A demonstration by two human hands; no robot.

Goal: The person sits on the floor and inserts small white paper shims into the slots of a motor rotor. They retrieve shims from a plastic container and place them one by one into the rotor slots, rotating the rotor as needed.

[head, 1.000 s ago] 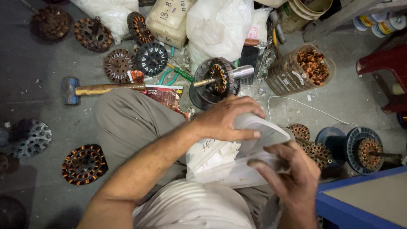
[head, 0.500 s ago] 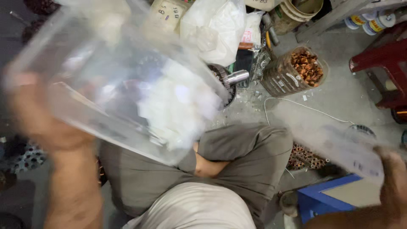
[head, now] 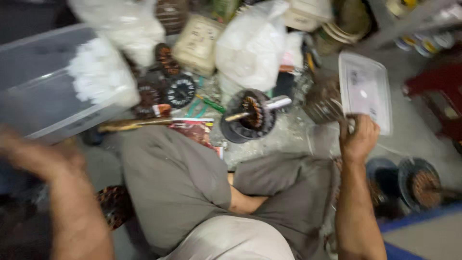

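Note:
My left hand (head: 38, 156) grips a clear plastic box (head: 43, 91) with a heap of white pieces (head: 98, 77) inside, held out at the far left and blurred by motion. Out to the right, my right hand (head: 358, 137) holds the box's clear flat lid (head: 365, 89) by its near edge, above a jar of copper bits. My crossed legs in grey trousers (head: 178, 183) fill the middle. A motor rotor with a shaft (head: 252, 113) lies on the floor just beyond my knees.
White plastic bags (head: 252, 48) and a cardboard carton (head: 197, 41) stand at the back. Several copper-wound stators (head: 166, 94) and a hammer handle (head: 130, 125) lie left of centre. A red stool (head: 435, 82) is at right, dark round parts (head: 418, 183) and a blue board (head: 423, 236) at lower right.
A second ago both hands held the box in my lap. The left hand has swung the box up and out to the left; the right has carried the lid off to the right.

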